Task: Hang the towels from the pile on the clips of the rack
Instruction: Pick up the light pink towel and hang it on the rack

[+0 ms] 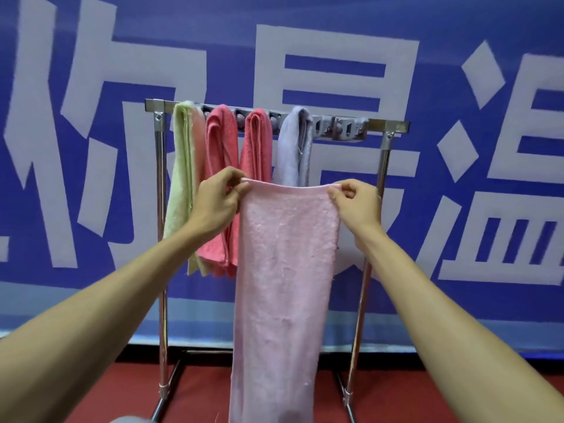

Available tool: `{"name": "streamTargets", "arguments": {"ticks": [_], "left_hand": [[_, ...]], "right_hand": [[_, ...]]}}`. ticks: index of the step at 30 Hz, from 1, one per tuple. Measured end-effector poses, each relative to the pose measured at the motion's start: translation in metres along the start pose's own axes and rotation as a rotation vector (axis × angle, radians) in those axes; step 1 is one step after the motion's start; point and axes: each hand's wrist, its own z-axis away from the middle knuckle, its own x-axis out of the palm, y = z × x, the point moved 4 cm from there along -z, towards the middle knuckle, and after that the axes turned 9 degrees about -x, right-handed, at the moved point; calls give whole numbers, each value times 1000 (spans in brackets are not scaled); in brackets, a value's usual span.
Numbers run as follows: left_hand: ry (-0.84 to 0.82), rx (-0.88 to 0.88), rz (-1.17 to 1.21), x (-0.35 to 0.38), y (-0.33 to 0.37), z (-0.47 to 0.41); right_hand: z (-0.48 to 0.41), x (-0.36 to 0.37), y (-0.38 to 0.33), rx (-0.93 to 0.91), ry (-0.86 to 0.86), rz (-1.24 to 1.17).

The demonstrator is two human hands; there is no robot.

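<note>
Between the two hands, a pale pink towel [287, 270] hangs stretched flat by its top edge; its lower end is cut off by the bottom of the view. The left hand [217, 199] pinches the top left corner and the right hand [357, 203] the top right one, fingers curled on the hem.

Just behind and above the grip, the rack [387, 125] carries a green towel [181, 178], two coral towels [221, 141] and a lilac towel [293, 148]. The pink cloth hides the lower ends of the lilac towel and the coral one beside it. Above the right hand sit grey clips [341, 129], their shape hard to make out.

Behind stands a blue banner [232, 41], and underneath is a red floor [427, 389].
</note>
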Motion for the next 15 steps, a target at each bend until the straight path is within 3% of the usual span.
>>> {"name": "streamTargets", "arguments": {"ticks": [4, 7, 15], "left_hand": [[13, -20, 70, 2, -13, 5], [-1, -46, 55, 2, -26, 7], [-20, -145, 21, 13, -60, 24]], "right_hand": [[5, -3, -2, -31, 5, -165], [14, 7, 13, 7, -96, -59], [32, 22, 53, 123, -132, -60]]}}
